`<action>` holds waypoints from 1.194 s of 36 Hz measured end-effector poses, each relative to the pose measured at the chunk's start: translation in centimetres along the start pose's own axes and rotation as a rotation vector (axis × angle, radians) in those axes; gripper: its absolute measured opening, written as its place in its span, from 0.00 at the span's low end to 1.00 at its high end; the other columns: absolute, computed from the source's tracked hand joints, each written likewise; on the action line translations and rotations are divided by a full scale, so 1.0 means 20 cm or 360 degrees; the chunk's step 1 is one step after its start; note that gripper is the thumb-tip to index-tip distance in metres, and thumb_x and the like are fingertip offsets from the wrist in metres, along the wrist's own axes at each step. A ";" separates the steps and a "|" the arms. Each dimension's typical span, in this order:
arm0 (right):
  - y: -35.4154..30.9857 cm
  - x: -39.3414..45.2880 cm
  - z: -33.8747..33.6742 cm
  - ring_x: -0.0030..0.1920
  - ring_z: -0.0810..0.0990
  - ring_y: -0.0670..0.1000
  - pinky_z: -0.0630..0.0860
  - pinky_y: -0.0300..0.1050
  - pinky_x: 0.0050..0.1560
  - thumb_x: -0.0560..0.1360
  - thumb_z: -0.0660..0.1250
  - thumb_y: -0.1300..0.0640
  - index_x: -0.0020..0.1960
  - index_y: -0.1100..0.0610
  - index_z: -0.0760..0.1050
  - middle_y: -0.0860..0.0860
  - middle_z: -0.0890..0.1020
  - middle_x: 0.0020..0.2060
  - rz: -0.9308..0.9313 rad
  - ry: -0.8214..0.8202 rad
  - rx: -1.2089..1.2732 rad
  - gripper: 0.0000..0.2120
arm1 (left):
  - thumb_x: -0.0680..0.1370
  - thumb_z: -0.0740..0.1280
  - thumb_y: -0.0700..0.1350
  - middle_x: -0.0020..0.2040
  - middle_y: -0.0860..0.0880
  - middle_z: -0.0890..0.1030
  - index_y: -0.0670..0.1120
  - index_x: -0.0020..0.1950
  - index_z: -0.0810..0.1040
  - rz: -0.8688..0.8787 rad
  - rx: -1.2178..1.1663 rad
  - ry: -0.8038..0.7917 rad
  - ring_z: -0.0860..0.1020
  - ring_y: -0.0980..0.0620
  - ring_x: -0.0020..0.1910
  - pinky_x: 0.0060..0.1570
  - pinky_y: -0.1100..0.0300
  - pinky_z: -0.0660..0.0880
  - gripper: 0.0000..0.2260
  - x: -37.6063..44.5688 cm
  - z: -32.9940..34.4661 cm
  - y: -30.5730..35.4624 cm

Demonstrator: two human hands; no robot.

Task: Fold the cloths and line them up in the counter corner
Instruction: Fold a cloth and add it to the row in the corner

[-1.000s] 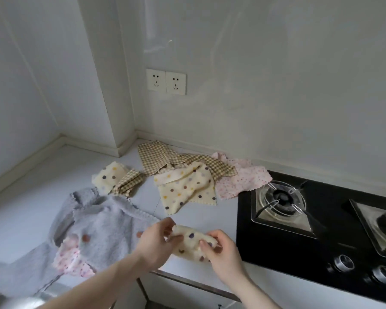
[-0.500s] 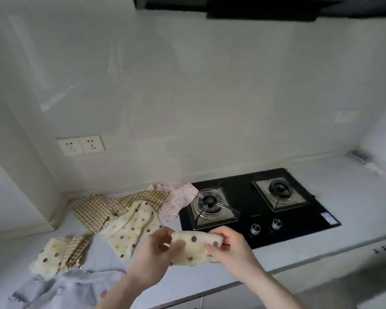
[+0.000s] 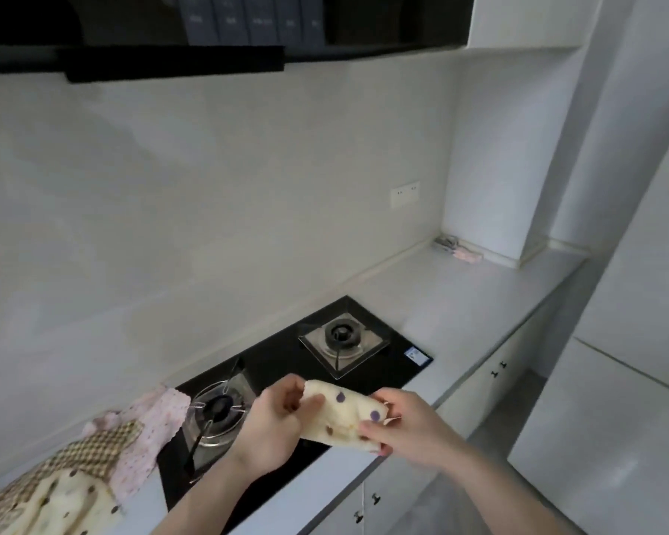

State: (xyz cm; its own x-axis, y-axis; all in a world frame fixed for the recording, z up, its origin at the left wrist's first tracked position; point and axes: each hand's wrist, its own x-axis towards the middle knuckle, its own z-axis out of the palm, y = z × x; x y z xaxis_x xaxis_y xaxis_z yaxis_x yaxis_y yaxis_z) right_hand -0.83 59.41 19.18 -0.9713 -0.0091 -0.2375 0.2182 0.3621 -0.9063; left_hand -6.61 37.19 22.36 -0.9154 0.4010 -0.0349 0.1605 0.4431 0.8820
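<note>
A small cream cloth with dark dots (image 3: 342,417), folded into a compact pad, hangs in the air above the front edge of the black hob. My left hand (image 3: 273,422) pinches its left end and my right hand (image 3: 410,430) grips its right end. At the lower left the counter carries loose cloths: a pink dotted one (image 3: 151,430), a brown checked one (image 3: 93,453) and a cream dotted one (image 3: 58,503). Far away in the counter corner (image 3: 491,260) lie small folded cloths (image 3: 458,249), one pink.
A black two-burner gas hob (image 3: 306,364) sits in the white counter (image 3: 460,303) under my hands. A dark range hood (image 3: 170,59) hangs above. White cabinet doors with small knobs (image 3: 497,370) run below the counter; a tall white wall stands at the right.
My view has swung right, from the left corner with the cloth pile toward the hob and the far right corner. Both hands keep hold of the folded dotted cloth, carried right with it.
</note>
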 end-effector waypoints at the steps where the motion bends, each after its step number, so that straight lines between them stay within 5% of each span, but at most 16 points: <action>1: 0.00 0.00 -0.03 0.48 0.86 0.47 0.85 0.45 0.45 0.73 0.76 0.51 0.56 0.50 0.78 0.48 0.84 0.50 0.0024 0.0032 -0.0017 0.13 | 0.81 0.70 0.46 0.33 0.57 0.79 0.49 0.43 0.77 0.0002 -0.0011 -0.0021 0.75 0.62 0.31 0.34 0.68 0.71 0.07 0.02 0.02 0.01; 5: 0.15 0.01 -0.43 0.45 0.87 0.48 0.85 0.52 0.48 0.72 0.77 0.56 0.52 0.55 0.80 0.51 0.87 0.45 0.0077 0.0237 0.0094 0.11 | 0.80 0.71 0.49 0.42 0.51 0.84 0.49 0.48 0.79 0.0033 0.0039 -0.0094 0.82 0.56 0.38 0.38 0.62 0.77 0.04 0.28 0.32 0.13; 11: 0.40 0.07 -1.10 0.44 0.87 0.53 0.83 0.58 0.51 0.72 0.76 0.52 0.45 0.55 0.83 0.51 0.87 0.40 0.0095 0.0267 -0.0031 0.07 | 0.76 0.70 0.56 0.42 0.48 0.80 0.53 0.46 0.77 -0.0013 0.0121 -0.0104 0.78 0.47 0.40 0.44 0.48 0.79 0.08 0.67 0.85 0.38; 15: 0.46 0.15 -1.34 0.42 0.87 0.53 0.84 0.55 0.52 0.73 0.75 0.51 0.44 0.55 0.83 0.50 0.87 0.40 0.0093 0.0259 0.0006 0.07 | 0.77 0.70 0.54 0.41 0.45 0.79 0.47 0.47 0.77 -0.0072 0.0173 -0.0055 0.74 0.52 0.38 0.41 0.54 0.75 0.10 0.84 1.04 0.49; 19: 0.50 0.25 -1.52 0.32 0.80 0.47 0.78 0.46 0.43 0.74 0.76 0.51 0.41 0.55 0.82 0.51 0.86 0.34 0.0089 0.0266 -0.0025 0.09 | 0.79 0.68 0.54 0.39 0.51 0.75 0.44 0.50 0.76 -0.0083 0.0230 -0.0074 0.72 0.54 0.37 0.38 0.61 0.69 0.13 1.03 1.16 0.56; 24: 0.57 0.48 -1.72 0.34 0.82 0.51 0.82 0.54 0.44 0.71 0.76 0.54 0.46 0.55 0.83 0.53 0.86 0.38 0.0120 0.0377 0.0104 0.06 | 0.77 0.71 0.55 0.35 0.55 0.73 0.52 0.43 0.74 -0.0097 0.0259 -0.0066 0.70 0.59 0.32 0.34 0.67 0.67 0.10 1.35 1.25 0.61; 27: 0.61 0.63 -1.82 0.32 0.82 0.49 0.81 0.42 0.37 0.72 0.76 0.57 0.48 0.57 0.82 0.51 0.87 0.37 0.0153 0.0446 0.0146 0.07 | 0.76 0.72 0.56 0.37 0.55 0.79 0.52 0.45 0.77 -0.0150 0.0203 -0.0102 0.75 0.61 0.33 0.36 0.68 0.70 0.10 1.53 1.28 0.60; 31: 0.69 0.83 -1.95 0.29 0.78 0.50 0.74 0.38 0.33 0.73 0.75 0.61 0.46 0.63 0.81 0.58 0.83 0.34 0.0239 0.0585 0.0277 0.06 | 0.73 0.73 0.59 0.43 0.51 0.84 0.50 0.49 0.80 -0.0289 0.0029 -0.0180 0.80 0.53 0.39 0.44 0.52 0.78 0.14 1.78 1.31 0.59; 33: 0.73 0.92 -2.02 0.29 0.77 0.51 0.74 0.40 0.33 0.72 0.75 0.64 0.45 0.64 0.81 0.62 0.84 0.37 0.0338 0.0639 0.0376 0.04 | 0.73 0.73 0.58 0.45 0.50 0.85 0.49 0.49 0.80 -0.0328 0.0022 -0.0173 0.80 0.53 0.38 0.44 0.52 0.79 0.14 1.90 1.33 0.60; 40: 0.90 1.23 -2.30 0.39 0.80 0.56 0.77 0.37 0.29 0.77 0.70 0.67 0.52 0.66 0.79 0.62 0.81 0.45 0.0597 0.0887 0.0806 0.05 | 0.77 0.72 0.52 0.51 0.52 0.81 0.53 0.51 0.79 -0.0274 0.0133 -0.0227 0.82 0.49 0.47 0.52 0.53 0.81 0.07 2.25 1.40 0.64; 43: 0.98 1.34 -2.37 0.45 0.81 0.58 0.80 0.41 0.32 0.77 0.70 0.68 0.55 0.67 0.77 0.62 0.81 0.49 0.0671 0.0999 0.0929 0.07 | 0.76 0.72 0.52 0.52 0.55 0.81 0.53 0.52 0.79 -0.0254 0.0196 -0.0271 0.82 0.51 0.46 0.43 0.61 0.79 0.07 2.33 1.39 0.64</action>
State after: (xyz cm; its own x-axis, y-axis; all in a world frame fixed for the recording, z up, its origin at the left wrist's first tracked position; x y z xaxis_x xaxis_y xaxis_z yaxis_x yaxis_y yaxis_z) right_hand -27.15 110.49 11.69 -0.6384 0.5788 -0.5074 0.4098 -0.3024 -0.8606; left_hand -36.93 83.92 19.02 -0.8591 0.4427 -0.2570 0.0723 0.6019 0.7953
